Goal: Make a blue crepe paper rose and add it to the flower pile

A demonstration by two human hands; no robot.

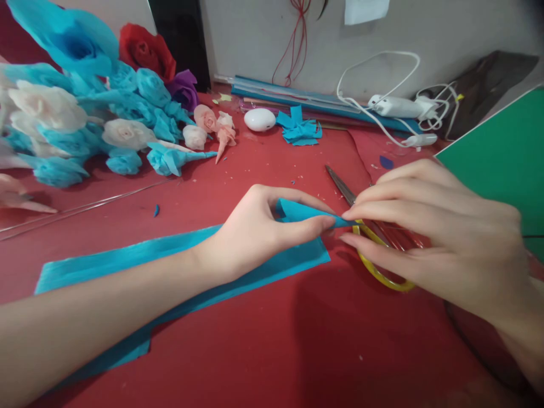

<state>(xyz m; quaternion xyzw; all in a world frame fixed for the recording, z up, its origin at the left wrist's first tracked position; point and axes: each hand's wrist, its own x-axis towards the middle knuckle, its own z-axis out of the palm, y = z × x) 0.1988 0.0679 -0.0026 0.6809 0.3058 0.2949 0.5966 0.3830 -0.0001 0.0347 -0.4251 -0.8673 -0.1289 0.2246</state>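
Between the thumb and fingers of my left hand point(263, 232) is a small blue crepe paper piece point(304, 212), narrowing to a twisted point on the right. My right hand point(442, 232) has its thumb and fingertips at that point; whether they press on it or stand slightly apart is hard to see. Under my left wrist lie long blue crepe paper strips point(106, 255), flat on the red tabletop point(238, 351). Scissors point(378, 272) with yellow handles rest partly hidden beneath my right hand, blades pointing away to the upper left.
Blue, white, red and purple paper flowers point(127, 134) crowd the back left. A white egg-shaped case point(260, 120) stands beside cut blue paper pieces point(300, 127). White cables with an adapter point(395, 106) lie at the back right, near a green board point(501, 164).
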